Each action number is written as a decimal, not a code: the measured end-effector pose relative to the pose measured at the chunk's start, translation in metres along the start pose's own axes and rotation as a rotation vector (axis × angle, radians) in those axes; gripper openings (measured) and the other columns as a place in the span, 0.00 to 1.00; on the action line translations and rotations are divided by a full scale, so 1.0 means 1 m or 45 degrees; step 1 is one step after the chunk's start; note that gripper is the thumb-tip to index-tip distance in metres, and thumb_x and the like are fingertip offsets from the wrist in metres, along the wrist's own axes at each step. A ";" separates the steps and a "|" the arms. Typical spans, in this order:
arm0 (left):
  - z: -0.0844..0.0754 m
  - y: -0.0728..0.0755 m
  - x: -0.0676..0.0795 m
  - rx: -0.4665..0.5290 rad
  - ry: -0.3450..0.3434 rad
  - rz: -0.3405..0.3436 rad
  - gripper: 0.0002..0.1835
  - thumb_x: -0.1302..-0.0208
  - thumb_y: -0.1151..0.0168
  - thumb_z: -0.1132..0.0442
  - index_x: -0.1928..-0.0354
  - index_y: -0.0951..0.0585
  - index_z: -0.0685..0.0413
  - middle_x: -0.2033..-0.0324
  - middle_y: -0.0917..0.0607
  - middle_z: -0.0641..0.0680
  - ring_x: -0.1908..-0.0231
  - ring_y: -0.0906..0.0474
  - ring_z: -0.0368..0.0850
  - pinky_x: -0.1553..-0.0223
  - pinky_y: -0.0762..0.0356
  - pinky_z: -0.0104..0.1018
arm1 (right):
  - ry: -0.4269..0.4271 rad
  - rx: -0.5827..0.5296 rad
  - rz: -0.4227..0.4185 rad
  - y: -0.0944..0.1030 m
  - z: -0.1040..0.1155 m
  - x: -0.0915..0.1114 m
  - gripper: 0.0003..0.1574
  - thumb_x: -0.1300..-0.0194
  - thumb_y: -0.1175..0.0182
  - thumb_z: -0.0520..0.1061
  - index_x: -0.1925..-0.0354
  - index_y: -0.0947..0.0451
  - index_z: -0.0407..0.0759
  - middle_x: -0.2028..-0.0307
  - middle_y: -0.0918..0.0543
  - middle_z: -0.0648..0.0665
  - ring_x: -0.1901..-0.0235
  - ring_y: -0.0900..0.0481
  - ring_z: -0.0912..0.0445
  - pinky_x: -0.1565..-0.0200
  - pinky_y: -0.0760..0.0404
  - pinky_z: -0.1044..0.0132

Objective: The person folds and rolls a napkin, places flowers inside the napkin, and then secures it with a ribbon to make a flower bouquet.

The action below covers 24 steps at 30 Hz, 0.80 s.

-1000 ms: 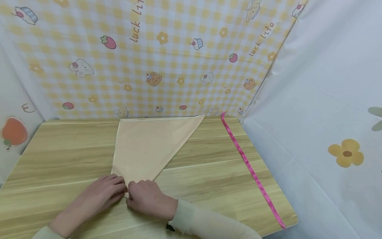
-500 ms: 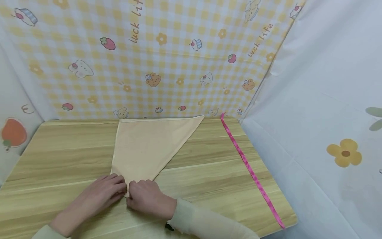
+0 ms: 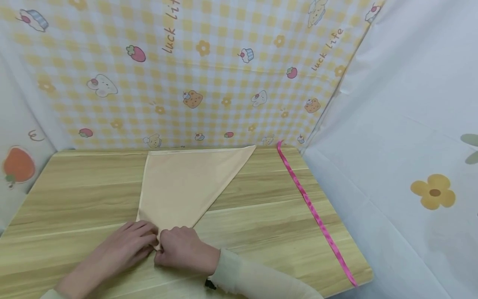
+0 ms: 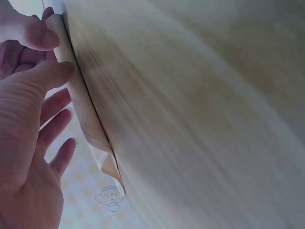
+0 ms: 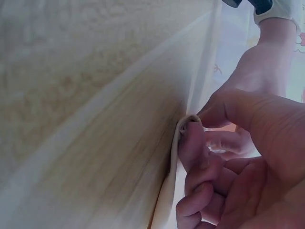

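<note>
Head view, left to right: a pale side panel with a printed orange-red fruit borders the wooden tabletop. The left hand is on the near side; its grip pinches the near end of a peach-coloured cloth, thumb against a narrow rolled edge in the left wrist view. The cloth lies flat left of centre on the tabletop, pale-bordered, its far edge along the tabletop's far edge, its right side slanting toward the hands. Behind it stands a yellow-checked backdrop. Just beside the left hand, the right hand has its grip curled on the same rolled end. A small dark object shows at the right cuff. Well apart, a pink ribbon runs from far to near along the right side.
</note>
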<state>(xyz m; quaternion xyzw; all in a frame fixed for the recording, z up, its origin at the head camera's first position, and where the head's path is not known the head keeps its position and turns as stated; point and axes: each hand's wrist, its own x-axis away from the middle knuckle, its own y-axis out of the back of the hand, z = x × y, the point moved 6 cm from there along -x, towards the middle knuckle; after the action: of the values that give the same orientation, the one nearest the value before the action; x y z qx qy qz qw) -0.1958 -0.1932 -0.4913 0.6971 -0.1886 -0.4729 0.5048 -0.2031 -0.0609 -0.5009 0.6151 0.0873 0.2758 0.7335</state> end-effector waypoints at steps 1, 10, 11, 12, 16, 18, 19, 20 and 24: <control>0.000 0.000 0.000 0.011 -0.006 -0.009 0.08 0.42 0.26 0.57 0.62 0.15 0.35 0.53 0.16 0.38 0.50 0.19 0.40 0.43 0.28 0.38 | -0.007 0.005 -0.004 0.000 0.000 0.000 0.30 0.40 0.31 0.52 0.88 0.39 0.56 0.89 0.43 0.59 0.89 0.45 0.64 0.86 0.39 0.67; 0.001 0.003 0.001 0.033 0.034 -0.026 0.04 0.28 0.33 0.52 0.55 0.16 0.32 0.56 0.18 0.31 0.57 0.20 0.32 0.46 0.27 0.33 | -0.026 -0.035 0.040 0.002 -0.003 0.001 0.30 0.39 0.33 0.49 0.89 0.40 0.55 0.90 0.44 0.59 0.89 0.46 0.63 0.86 0.41 0.67; 0.001 0.003 0.001 0.040 0.035 -0.031 0.03 0.27 0.34 0.52 0.55 0.16 0.32 0.56 0.19 0.31 0.58 0.21 0.31 0.47 0.26 0.32 | -0.029 -0.044 0.045 0.003 -0.003 0.002 0.30 0.39 0.33 0.49 0.88 0.40 0.55 0.90 0.44 0.59 0.89 0.46 0.63 0.86 0.40 0.67; 0.001 0.003 0.001 0.049 0.031 -0.036 0.02 0.23 0.37 0.51 0.56 0.16 0.32 0.56 0.19 0.32 0.58 0.21 0.31 0.49 0.26 0.31 | -0.032 -0.054 0.051 0.003 -0.004 0.002 0.30 0.38 0.33 0.49 0.88 0.40 0.55 0.89 0.43 0.58 0.89 0.45 0.63 0.86 0.40 0.67; 0.003 0.002 -0.003 0.097 0.017 -0.055 0.21 0.13 0.55 0.42 0.60 0.14 0.33 0.55 0.21 0.35 0.60 0.25 0.31 0.55 0.26 0.28 | -0.050 -0.096 0.065 0.004 -0.007 0.002 0.23 0.36 0.34 0.51 0.83 0.33 0.56 0.87 0.37 0.59 0.87 0.39 0.63 0.83 0.37 0.68; 0.004 0.001 -0.005 0.101 0.012 -0.054 0.25 0.13 0.60 0.41 0.62 0.13 0.33 0.55 0.22 0.36 0.60 0.26 0.31 0.57 0.27 0.27 | -0.055 -0.111 0.052 0.004 -0.008 0.002 0.17 0.35 0.34 0.51 0.77 0.30 0.57 0.85 0.32 0.60 0.84 0.35 0.64 0.81 0.34 0.69; 0.004 0.001 -0.006 0.099 0.010 -0.050 0.22 0.14 0.54 0.42 0.62 0.13 0.33 0.55 0.22 0.37 0.60 0.26 0.32 0.58 0.26 0.28 | -0.054 -0.111 0.044 0.005 -0.009 0.002 0.14 0.35 0.34 0.51 0.74 0.29 0.57 0.84 0.30 0.60 0.84 0.33 0.64 0.80 0.33 0.69; 0.004 0.001 -0.008 0.093 0.006 -0.044 0.17 0.16 0.47 0.44 0.63 0.13 0.33 0.56 0.22 0.37 0.60 0.26 0.32 0.58 0.26 0.29 | -0.052 -0.108 0.034 0.005 -0.009 0.001 0.13 0.34 0.34 0.51 0.72 0.29 0.58 0.83 0.28 0.60 0.83 0.31 0.64 0.80 0.33 0.69; 0.004 0.000 -0.012 0.068 0.009 -0.002 0.07 0.39 0.25 0.58 0.64 0.14 0.33 0.59 0.22 0.36 0.60 0.26 0.33 0.60 0.24 0.32 | -0.037 -0.061 0.014 0.005 -0.008 0.000 0.16 0.32 0.33 0.54 0.72 0.29 0.58 0.82 0.28 0.60 0.83 0.31 0.63 0.81 0.33 0.69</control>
<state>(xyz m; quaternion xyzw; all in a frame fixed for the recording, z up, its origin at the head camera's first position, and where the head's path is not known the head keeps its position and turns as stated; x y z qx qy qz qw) -0.2048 -0.1865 -0.4864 0.7121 -0.1989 -0.4655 0.4864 -0.2082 -0.0533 -0.4978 0.6017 0.0665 0.2728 0.7478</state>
